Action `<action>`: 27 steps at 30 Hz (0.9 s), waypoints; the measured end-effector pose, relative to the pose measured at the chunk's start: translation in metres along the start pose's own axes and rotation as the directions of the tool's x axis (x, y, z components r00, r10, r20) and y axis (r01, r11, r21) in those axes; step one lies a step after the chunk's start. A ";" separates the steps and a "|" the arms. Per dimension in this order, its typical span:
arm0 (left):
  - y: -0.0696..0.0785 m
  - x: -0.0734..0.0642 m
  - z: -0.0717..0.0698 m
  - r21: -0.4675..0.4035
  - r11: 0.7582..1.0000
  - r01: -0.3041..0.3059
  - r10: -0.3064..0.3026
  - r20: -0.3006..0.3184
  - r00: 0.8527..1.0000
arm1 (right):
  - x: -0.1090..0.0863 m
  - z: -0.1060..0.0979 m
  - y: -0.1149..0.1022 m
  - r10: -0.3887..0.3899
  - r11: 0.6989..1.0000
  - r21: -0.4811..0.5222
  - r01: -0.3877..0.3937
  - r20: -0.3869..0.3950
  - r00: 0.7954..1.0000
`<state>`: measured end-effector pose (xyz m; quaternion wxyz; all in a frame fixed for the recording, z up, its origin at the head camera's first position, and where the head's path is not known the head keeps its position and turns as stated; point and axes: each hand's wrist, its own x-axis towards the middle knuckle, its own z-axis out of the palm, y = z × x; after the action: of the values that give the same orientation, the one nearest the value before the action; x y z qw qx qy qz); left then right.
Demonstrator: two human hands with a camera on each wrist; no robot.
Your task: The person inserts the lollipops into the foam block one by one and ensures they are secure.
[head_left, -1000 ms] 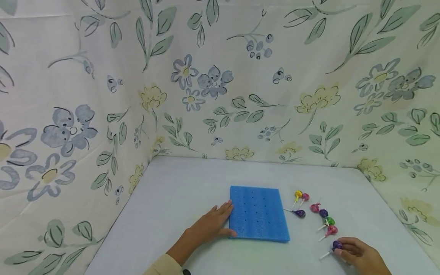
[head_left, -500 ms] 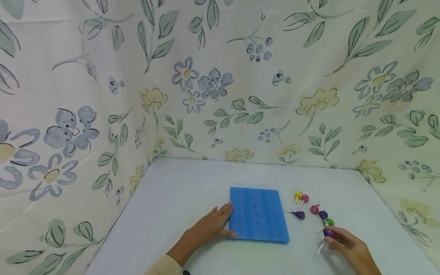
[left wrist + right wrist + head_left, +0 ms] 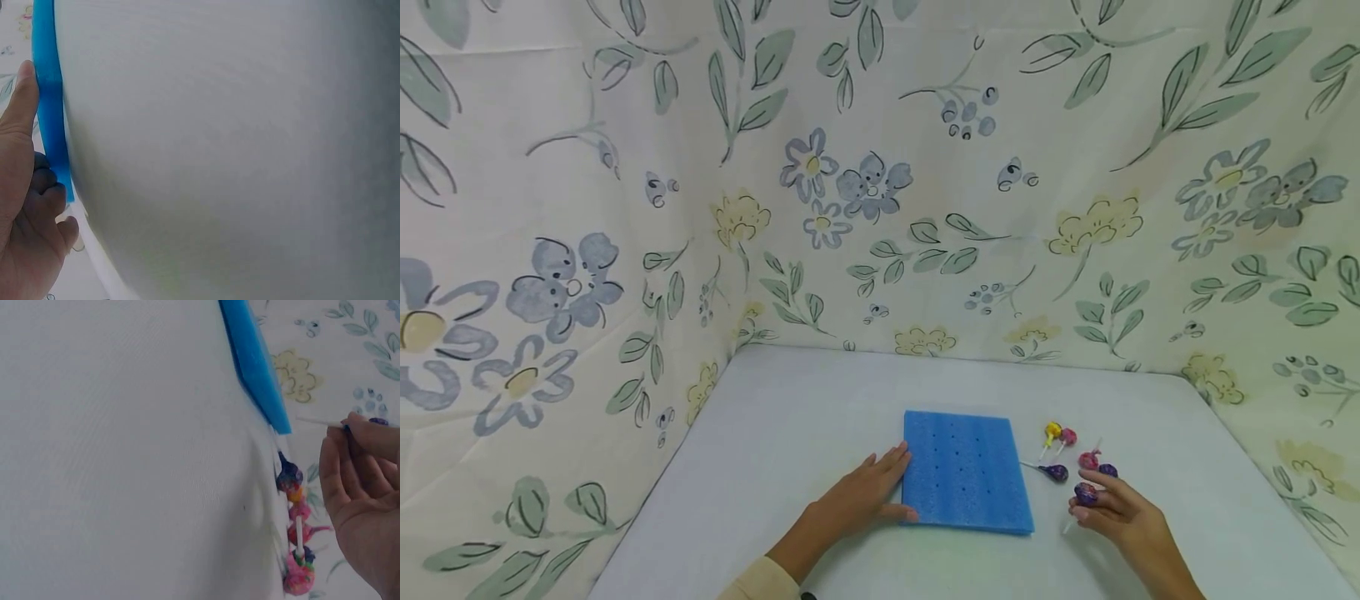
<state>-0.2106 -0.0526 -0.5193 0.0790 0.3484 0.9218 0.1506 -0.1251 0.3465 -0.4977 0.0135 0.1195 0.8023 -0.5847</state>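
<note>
A square blue foam block point(image 3: 966, 472) with rows of small holes lies flat on the white table. My left hand point(image 3: 863, 497) rests against its left edge, fingers stretched out and thumb at the near corner; the left wrist view shows the same hand point(image 3: 31, 206) beside the foam's blue side. Above the table, right of the foam, my right hand point(image 3: 1123, 521) pinches a purple-wrapped lollipop point(image 3: 1086, 493). In the right wrist view its white stick point(image 3: 317, 420) points toward the foam, held between thumb and fingers.
On the table right of the foam lie a purple lollipop point(image 3: 1056, 472), a yellow one point(image 3: 1053, 430) and pink ones point(image 3: 1067, 437). Another dark purple one point(image 3: 1107, 472) is partly behind my right hand. Floral cloth point(image 3: 925, 208) hangs around the table's back and sides.
My right hand has lifted the purple lollipop from the near right and carried it left and away from me, nearer the foam. The left hand has stayed at the foam's edge.
</note>
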 end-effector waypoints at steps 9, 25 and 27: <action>0.002 0.001 -0.004 0.032 0.999 -0.009 0.009 0.006 1.000 | 0.010 0.020 -0.009 0.022 0.999 -0.039 -0.022 -0.011 1.000; 0.003 0.000 -0.004 0.116 0.993 -0.029 0.030 -0.006 1.000 | 0.026 0.054 -0.024 0.025 0.995 -0.097 -0.025 0.000 1.000; 0.002 0.000 -0.003 0.116 0.993 -0.031 0.032 -0.006 0.999 | 0.028 0.058 -0.026 0.019 0.993 -0.118 -0.019 0.001 1.000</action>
<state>-0.2100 -0.0516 -0.5152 0.0525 0.3663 0.9237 0.0993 -0.1646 0.2895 -0.4964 0.0269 0.1256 0.8342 -0.5363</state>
